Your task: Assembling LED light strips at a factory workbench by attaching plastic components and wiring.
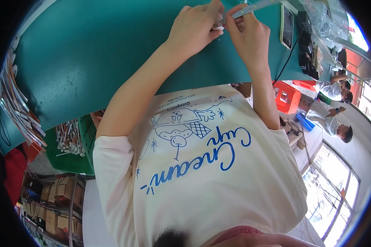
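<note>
Head view: one green crate (88,138) of uncountable white-ended strips (70,138) below the table's (111,49) near edge.
Toward the right edge, the right hand (251,39) pinches one pale strip (255,7); the left hand (196,24) grips one small clear piece (217,23).

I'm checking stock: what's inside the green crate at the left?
The green crate holds a cluster of thin strips with whitish ends. Anything beneath them is covered, and the table hides part of the crate.

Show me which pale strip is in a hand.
The yellow-dotted strip pinched in the right hand; the other strips lie bunched at the picture's left, untouched.
</note>
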### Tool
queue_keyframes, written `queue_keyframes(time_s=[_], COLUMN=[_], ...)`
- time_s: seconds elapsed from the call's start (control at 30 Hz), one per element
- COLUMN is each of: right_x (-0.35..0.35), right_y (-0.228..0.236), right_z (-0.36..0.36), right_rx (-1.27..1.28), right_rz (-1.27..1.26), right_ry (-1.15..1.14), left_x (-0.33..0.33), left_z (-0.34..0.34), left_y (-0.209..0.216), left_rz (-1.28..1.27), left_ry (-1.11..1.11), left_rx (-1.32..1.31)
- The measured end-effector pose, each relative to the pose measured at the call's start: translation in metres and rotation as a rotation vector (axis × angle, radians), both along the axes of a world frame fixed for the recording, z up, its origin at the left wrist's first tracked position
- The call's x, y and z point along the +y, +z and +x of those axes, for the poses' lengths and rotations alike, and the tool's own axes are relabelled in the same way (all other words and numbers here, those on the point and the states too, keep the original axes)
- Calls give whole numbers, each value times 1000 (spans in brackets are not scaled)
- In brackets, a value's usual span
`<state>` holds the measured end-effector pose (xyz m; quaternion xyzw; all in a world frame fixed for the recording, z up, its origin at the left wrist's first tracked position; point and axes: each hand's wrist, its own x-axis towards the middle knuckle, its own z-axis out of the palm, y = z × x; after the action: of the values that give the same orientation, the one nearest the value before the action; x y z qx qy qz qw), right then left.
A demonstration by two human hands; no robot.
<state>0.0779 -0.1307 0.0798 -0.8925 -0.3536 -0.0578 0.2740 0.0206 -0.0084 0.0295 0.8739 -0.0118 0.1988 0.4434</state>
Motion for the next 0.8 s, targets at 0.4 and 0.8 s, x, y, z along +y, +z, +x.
queue_keyframes(time_s=[0.4, 0.8], right_x=[-2, -12], right_y=[-6, -21], right_z=[-6, -16], right_rx=[-8, -54], right_rz=[94, 96], right_ry=[-54, -33], left_x=[-2, -3], left_z=[0, 1], left_y=[-1, -9], left_rz=[37, -62], left_ry=[-5, -4], left_rx=[15, -45])
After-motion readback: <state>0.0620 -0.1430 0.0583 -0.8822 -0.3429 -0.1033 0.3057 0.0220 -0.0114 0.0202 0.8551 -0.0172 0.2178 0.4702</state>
